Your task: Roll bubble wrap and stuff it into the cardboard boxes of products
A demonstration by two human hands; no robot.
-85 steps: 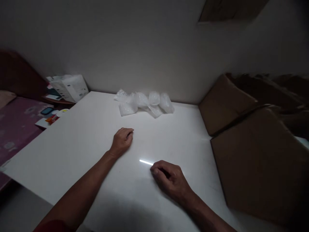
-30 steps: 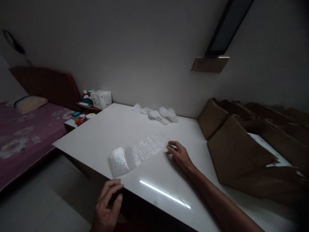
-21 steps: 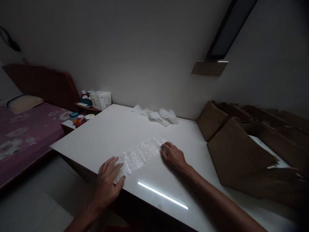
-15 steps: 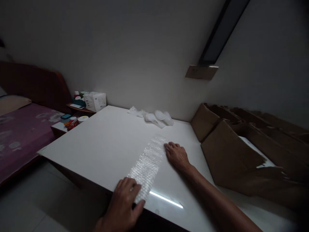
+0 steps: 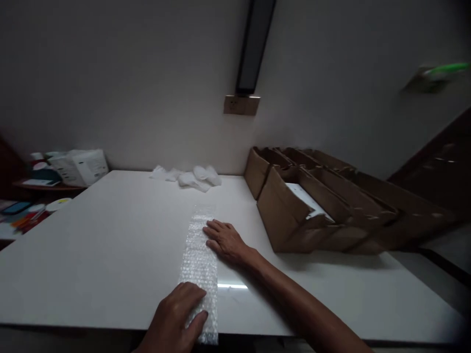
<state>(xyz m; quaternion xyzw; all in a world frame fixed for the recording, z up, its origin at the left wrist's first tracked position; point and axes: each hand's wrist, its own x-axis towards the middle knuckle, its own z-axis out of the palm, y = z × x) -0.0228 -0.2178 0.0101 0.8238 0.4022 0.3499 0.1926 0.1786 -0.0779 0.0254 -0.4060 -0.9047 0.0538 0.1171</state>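
Note:
A long strip of clear bubble wrap [image 5: 198, 260] lies flat on the white table [image 5: 121, 245], running from the front edge towards the wall. Over its near end rests my left hand [image 5: 178, 314], the thumb apart from the bent fingers. My right hand [image 5: 225, 240] lies palm down further up, its outstretched fingertips on the strip's right side. Neither hand grips anything visible. What lies beneath the left palm is hidden.
Crumpled translucent plastic pieces [image 5: 195, 177] lie at the back by the wall. To the right stand several open brown cardboard boxes [image 5: 285, 211], the nearest holding white items [image 5: 307, 200]. Packs and small goods sit on a side stand [image 5: 37, 184] at far left.
My view has turned to the right, bringing more of the boxes in and taking the bed out. The right fingers have moved onto the strip's edge and spread out.

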